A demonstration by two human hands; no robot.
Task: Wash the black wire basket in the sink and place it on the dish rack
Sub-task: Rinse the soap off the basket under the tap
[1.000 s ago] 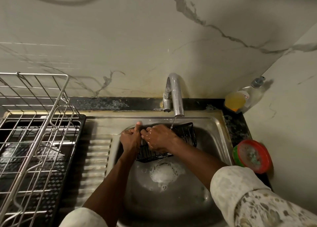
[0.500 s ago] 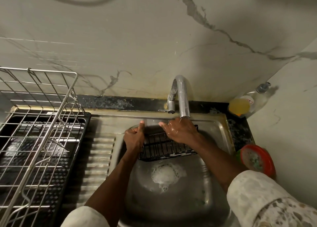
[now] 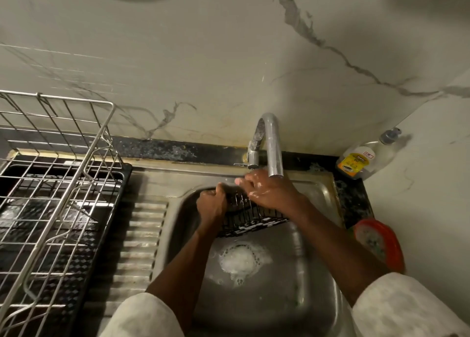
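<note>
We judge the wash under way, not finished; our left hand point(image 3: 212, 207) curls tight round the left end of the black wire basket point(image 3: 254, 223), held low in the sink point(image 3: 254, 308) beneath the faucet point(image 3: 272, 146); our wet right hand point(image 3: 270, 193) lies over its far rim, and we cannot tell whether it grips anything; foam point(image 3: 241, 259) sits at the drain; rinsing and the dish rack point(image 3: 85, 169) remain.

Left hand point(image 3: 212, 205) gripping basket point(image 3: 254, 222), right hand point(image 3: 269, 191) atop
</note>
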